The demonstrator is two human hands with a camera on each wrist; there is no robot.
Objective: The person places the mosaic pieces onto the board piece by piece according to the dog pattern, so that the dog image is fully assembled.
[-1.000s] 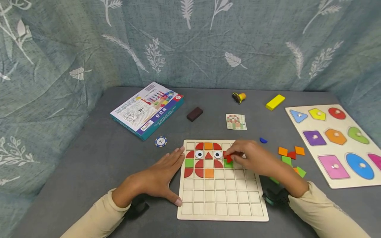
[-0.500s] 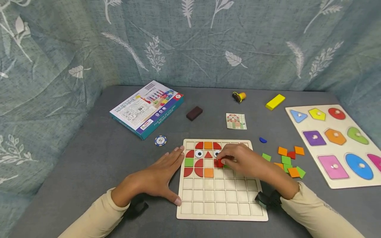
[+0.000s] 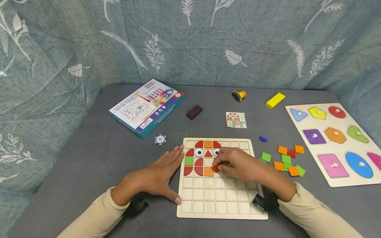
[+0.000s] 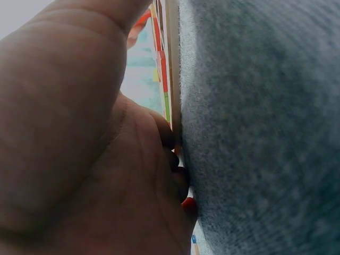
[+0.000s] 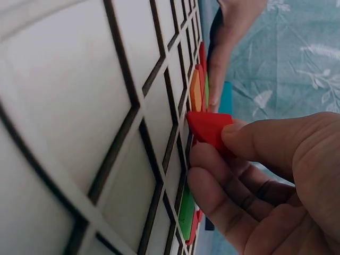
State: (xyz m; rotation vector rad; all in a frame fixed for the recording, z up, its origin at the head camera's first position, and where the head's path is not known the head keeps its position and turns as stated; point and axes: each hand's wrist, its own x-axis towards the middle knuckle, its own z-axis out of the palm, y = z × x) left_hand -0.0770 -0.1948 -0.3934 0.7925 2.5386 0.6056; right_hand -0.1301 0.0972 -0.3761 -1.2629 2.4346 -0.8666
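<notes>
A wooden grid board [image 3: 220, 208] lies flat, its upper left cells filled with red, orange and green tiles and two eye discs. My right hand [image 3: 238, 163] pinches a red quarter-circle tile [image 5: 212, 127] between thumb and fingers. That tile is tilted, with one corner right at the grid, beside a seated orange tile [image 3: 209, 171]. Fingers of this hand hide the cells behind it, where a green tile [image 5: 186, 212] shows in the right wrist view. My left hand [image 3: 157, 173] rests along the board's left edge, thumb and fingers spread.
Loose tiles [image 3: 285, 158] lie right of the board, near a knobbed shape puzzle [image 3: 321, 145]. Behind the board are a pattern card [image 3: 236, 120], dark block [image 3: 194, 112], yellow block [image 3: 275, 100] and small yellow-black object [image 3: 239, 96]. A box [image 3: 146, 109] and poker chip [image 3: 160, 139] sit left.
My right hand has moved left and nearer the person with the red tile, from the cells right of the eye to beside the orange tile. My left hand stays in place.
</notes>
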